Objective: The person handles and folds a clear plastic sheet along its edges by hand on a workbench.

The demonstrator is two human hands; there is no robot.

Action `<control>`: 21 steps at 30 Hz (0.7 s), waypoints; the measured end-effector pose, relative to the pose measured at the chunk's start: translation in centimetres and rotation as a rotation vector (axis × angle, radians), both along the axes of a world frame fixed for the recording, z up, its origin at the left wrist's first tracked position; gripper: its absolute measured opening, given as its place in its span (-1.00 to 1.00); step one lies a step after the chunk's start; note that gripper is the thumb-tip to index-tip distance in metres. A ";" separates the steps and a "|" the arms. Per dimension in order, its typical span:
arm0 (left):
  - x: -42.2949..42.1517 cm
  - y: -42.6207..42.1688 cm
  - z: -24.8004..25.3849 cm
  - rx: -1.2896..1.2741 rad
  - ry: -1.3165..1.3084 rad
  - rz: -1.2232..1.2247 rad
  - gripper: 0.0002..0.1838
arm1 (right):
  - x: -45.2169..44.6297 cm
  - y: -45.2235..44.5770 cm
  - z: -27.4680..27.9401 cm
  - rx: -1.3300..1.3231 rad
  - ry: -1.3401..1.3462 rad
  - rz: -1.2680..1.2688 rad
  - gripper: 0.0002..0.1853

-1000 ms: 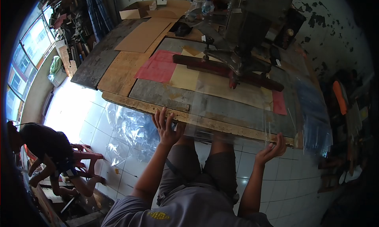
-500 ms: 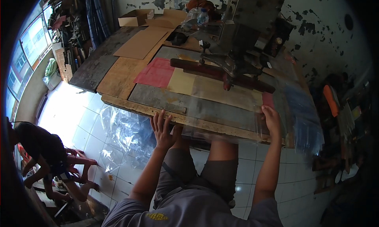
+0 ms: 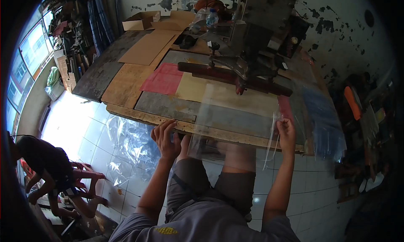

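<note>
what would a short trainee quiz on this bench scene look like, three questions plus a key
1. Which hand is at the picture-right edge of the clear plastic sheet?
2. True or false: the cardboard box stands on the workbench.
3. Fill in: the large patch to the left of the yellow strip is coloured ___.

Key:
1. The right hand.
2. True.
3. Red.
</note>
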State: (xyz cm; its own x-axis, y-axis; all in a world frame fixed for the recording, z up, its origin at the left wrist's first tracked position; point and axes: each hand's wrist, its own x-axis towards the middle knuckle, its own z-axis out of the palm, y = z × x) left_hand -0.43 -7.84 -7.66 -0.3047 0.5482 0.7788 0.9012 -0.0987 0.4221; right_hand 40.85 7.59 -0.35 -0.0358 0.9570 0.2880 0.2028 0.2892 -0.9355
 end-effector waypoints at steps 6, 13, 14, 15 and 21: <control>0.8 3.1 8.8 -0.240 0.114 -0.132 -0.60 | 1.2 -1.8 -2.1 0.081 0.241 0.063 -0.81; 0.0 7.5 11.1 -0.563 -0.415 -0.710 -0.57 | -1.4 -2.3 -0.6 0.186 0.354 0.035 -0.83; -0.3 8.0 10.3 -0.538 -0.518 -0.715 -0.57 | -1.7 -2.1 -0.7 0.193 0.371 0.038 -0.83; -0.5 8.7 9.2 -0.513 -0.619 -0.716 -0.57 | -2.0 -2.0 -0.8 0.193 0.327 0.020 -0.83; -0.6 8.4 8.0 -0.337 -0.906 -0.737 -0.60 | -2.5 -2.3 -1.6 0.108 0.220 0.035 -0.84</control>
